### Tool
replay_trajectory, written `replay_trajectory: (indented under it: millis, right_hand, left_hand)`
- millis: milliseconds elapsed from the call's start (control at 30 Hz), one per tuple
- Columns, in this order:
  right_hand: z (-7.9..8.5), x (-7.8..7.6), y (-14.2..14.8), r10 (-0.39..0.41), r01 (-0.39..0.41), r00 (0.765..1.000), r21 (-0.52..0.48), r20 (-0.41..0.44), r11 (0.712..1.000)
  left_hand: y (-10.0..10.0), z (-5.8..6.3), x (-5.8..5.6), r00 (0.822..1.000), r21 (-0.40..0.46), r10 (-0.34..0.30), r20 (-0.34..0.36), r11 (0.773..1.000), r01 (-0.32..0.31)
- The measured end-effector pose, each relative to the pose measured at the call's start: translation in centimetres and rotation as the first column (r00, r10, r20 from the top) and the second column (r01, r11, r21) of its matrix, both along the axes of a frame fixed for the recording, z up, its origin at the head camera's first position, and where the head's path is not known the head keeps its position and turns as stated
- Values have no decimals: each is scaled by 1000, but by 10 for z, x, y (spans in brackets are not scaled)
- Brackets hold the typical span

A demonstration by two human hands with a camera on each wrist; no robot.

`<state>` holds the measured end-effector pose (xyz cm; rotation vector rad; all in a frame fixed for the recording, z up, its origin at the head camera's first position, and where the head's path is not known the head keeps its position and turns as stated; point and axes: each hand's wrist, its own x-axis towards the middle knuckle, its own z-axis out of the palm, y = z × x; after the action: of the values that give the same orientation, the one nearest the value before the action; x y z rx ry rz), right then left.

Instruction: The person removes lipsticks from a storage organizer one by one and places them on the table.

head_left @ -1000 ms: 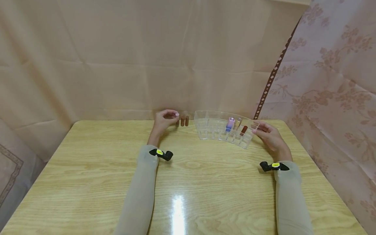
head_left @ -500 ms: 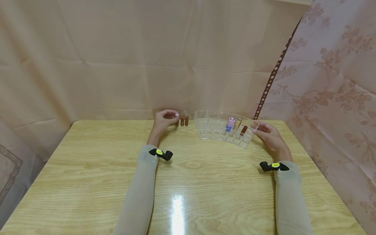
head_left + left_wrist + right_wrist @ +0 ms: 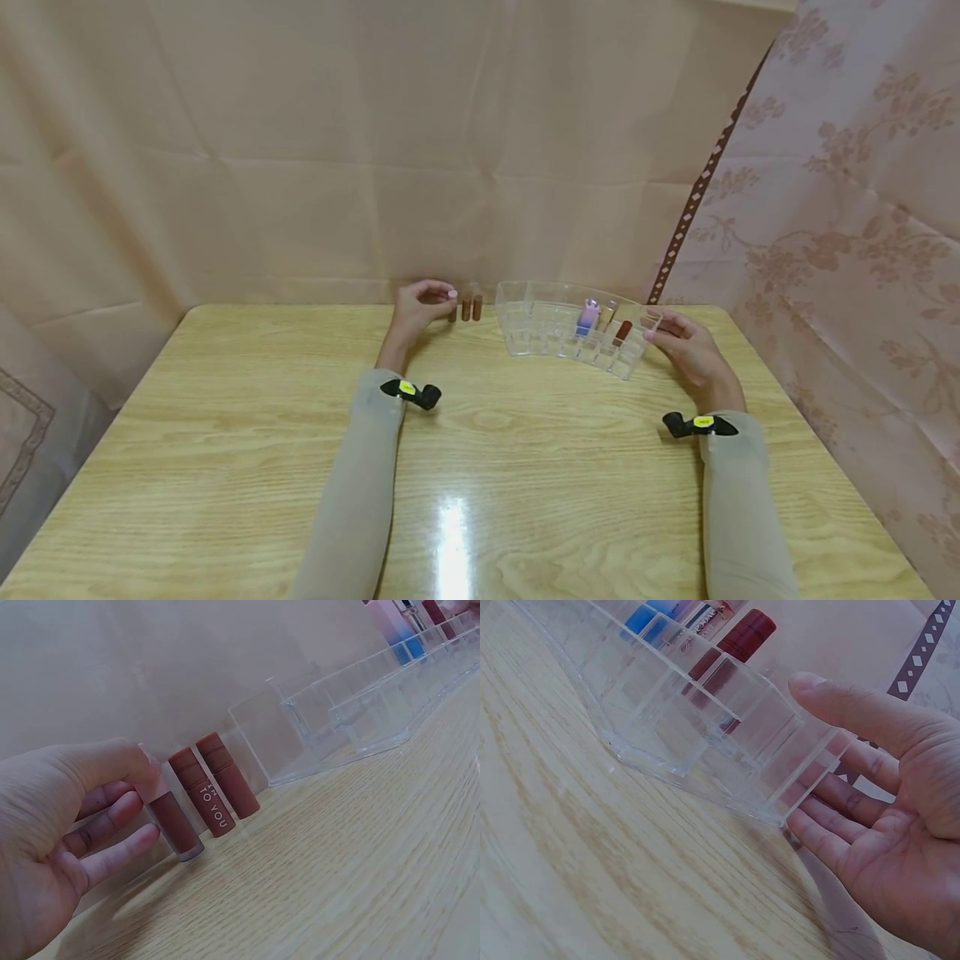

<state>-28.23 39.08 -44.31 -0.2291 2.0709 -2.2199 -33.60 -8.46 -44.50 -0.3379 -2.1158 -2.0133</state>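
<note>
At the back of the table my left hand (image 3: 420,310) pinches a brown-red lip gloss tube (image 3: 177,825) by its top, between thumb and finger. The tube stands upright on the wood, its cap hidden behind the fingertips. Beside it two similar tubes stand close together, a lettered one (image 3: 202,796) and another (image 3: 229,780). My right hand (image 3: 690,350) holds the right end of a clear, curved lipstick organizer (image 3: 528,310), thumb on its near side. In its slots lean a pink-and-blue tube (image 3: 588,318), a gold-toned tube (image 3: 607,317) and a dark red tube (image 3: 748,636).
The wood-grain table (image 3: 525,467) reaches back to a beige cloth (image 3: 337,150) hanging right behind the tubes. A floral cloth (image 3: 847,208) hangs along the right side. Both forearms wear light sleeves with black wrist cameras.
</note>
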Motion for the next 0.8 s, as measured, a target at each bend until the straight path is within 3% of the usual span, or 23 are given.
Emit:
replay_trajectory:
  millis: [300,800]
  right_hand:
    - [2,0,0,-6,6,1000,70,-1,998]
    - [3,0,-1,1,-1,1000,26,4,1000]
  left_hand:
    - [0,-1,1,1000,-1,-4,19,1000,4]
    - [1,-2,1,1000,-4,-9,8,1000,9]
